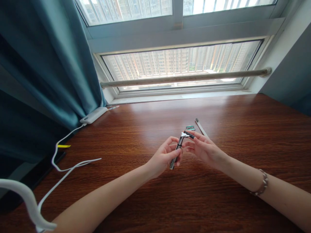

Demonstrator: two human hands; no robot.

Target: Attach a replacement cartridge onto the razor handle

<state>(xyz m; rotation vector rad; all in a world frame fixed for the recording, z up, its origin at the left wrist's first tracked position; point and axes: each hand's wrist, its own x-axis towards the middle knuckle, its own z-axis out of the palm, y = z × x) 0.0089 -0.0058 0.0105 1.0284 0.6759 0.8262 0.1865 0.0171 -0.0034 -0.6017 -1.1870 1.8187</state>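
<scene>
We've 1 silver/black razor (179, 146), slim + bent at the neck, above glossy wood-grain tabletop (136, 129): L grip (165, 153) clamped round its handle, R grip (206, 150) pinching its head; beyond, 2 flat green-striped rect. cartridges (190, 127), 1 slim white toothbrush (201, 128)

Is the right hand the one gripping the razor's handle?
No, the left hand grips the razor's handle, while the right hand has its fingertips at the razor's head.
</scene>
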